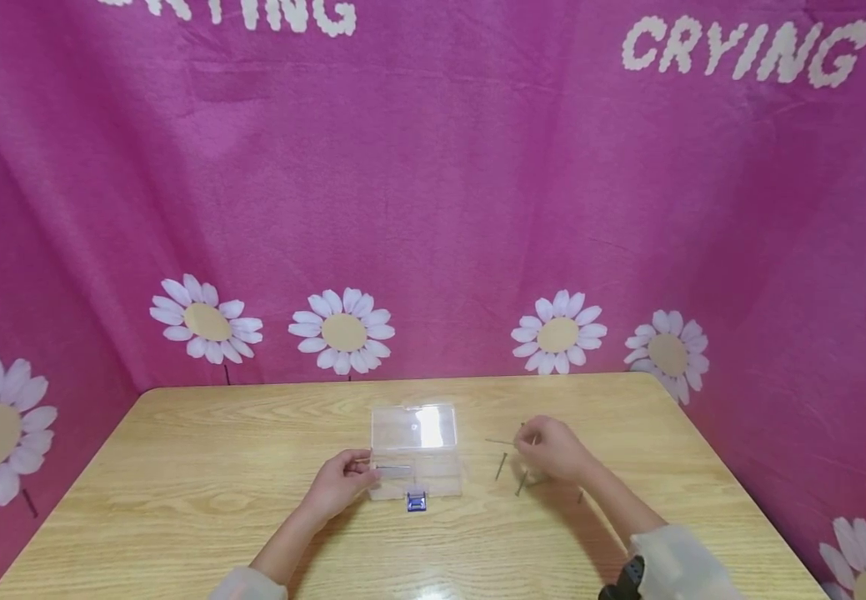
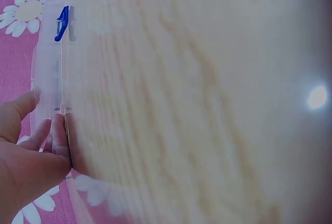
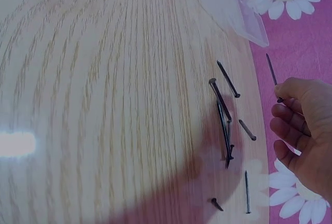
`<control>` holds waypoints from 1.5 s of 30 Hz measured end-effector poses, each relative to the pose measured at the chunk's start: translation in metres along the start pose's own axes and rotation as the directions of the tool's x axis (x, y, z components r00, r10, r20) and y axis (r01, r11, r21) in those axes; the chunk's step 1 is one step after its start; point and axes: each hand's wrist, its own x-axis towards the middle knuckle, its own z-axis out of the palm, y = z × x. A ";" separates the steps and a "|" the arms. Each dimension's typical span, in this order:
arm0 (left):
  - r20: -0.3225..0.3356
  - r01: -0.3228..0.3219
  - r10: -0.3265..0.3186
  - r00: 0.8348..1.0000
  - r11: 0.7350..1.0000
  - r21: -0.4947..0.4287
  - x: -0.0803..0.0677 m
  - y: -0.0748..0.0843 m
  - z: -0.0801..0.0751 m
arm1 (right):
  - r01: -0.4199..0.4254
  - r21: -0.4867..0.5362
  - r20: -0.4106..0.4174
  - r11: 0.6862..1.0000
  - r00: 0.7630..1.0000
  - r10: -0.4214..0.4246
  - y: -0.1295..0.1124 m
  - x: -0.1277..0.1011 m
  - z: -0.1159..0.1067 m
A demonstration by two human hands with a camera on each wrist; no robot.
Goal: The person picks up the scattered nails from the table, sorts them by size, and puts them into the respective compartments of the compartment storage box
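Right fingers [image 3: 294, 88] pinch a nail [image 3: 272, 69], with loose nails [image 3: 228, 79] near them sharp only in the right wrist view! Left fingers [image 2: 60, 137] grip a clear box [image 2: 49, 68].

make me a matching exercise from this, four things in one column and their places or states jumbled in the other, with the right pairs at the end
Column one
1. Left hand
2. Latch
3. Right hand
4. Loose nails

Column two
A. Pinching a single nail
B. Lying on the table, right of the clear box
C. Holding the left end of the clear box
D. Blue, at the front of the clear box

Right pairs: 1-C, 2-D, 3-A, 4-B
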 end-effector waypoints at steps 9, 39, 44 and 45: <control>-0.001 0.002 -0.002 1.000 1.000 -0.011 -0.002 0.002 0.000 | 0.022 -0.009 -0.006 1.000 1.000 -0.022 -0.012 0.003 0.005; -0.011 -0.015 0.015 1.000 1.000 -0.018 -0.001 0.000 0.001 | 0.107 0.092 0.040 0.990 0.993 -0.111 -0.045 0.015 0.038; -0.010 -0.013 0.013 1.000 1.000 -0.019 -0.002 0.001 0.002 | 0.095 0.089 0.045 0.992 0.994 -0.099 -0.051 0.016 0.046; -0.009 -0.015 0.015 1.000 1.000 -0.018 -0.002 0.001 0.002 | 0.087 0.100 0.050 0.991 0.995 -0.092 -0.052 0.016 0.047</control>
